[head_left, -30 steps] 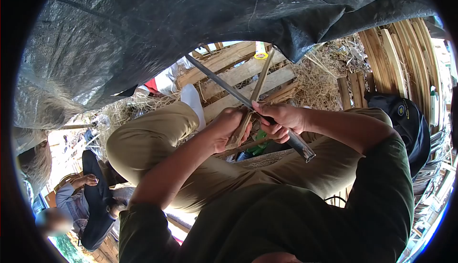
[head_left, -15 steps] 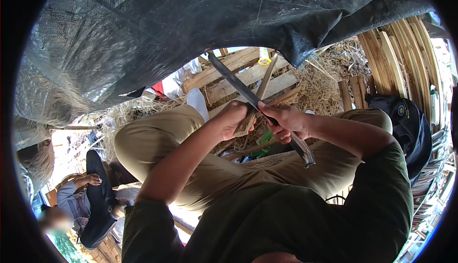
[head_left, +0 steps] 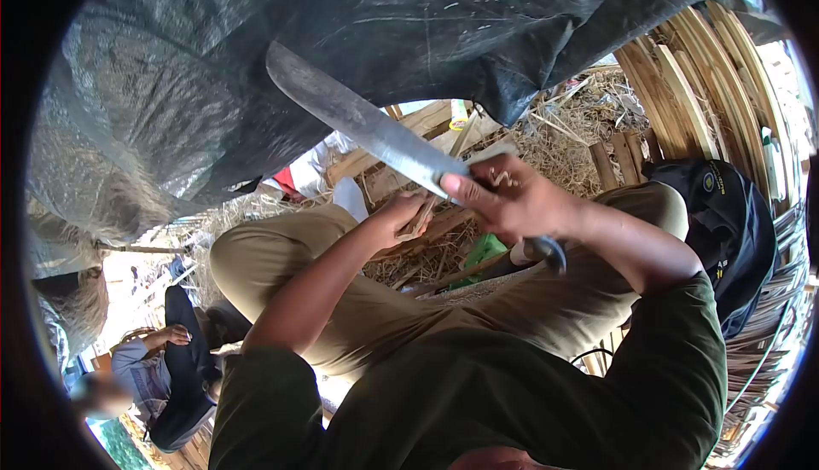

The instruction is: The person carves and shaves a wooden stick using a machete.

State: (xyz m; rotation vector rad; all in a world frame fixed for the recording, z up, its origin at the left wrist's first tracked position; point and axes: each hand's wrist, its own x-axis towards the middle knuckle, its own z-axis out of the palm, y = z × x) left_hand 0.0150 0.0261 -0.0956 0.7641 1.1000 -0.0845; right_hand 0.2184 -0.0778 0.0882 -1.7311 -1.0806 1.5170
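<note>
2 things fill our hands before us. Our right hand (head_left: 525, 201) is wrapped round the handle end of a machete (head_left: 363, 127), thumb by the blade's base, likely for control. Our left hand (head_left: 394, 217) clasps a wooden stick (head_left: 418, 221), probably to steady it; we cannot tell whether blade and stick touch.

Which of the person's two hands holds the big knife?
The right hand: the big knife extends from its grip toward the dark sheet. The left hand grips a strip of wood instead.
</note>
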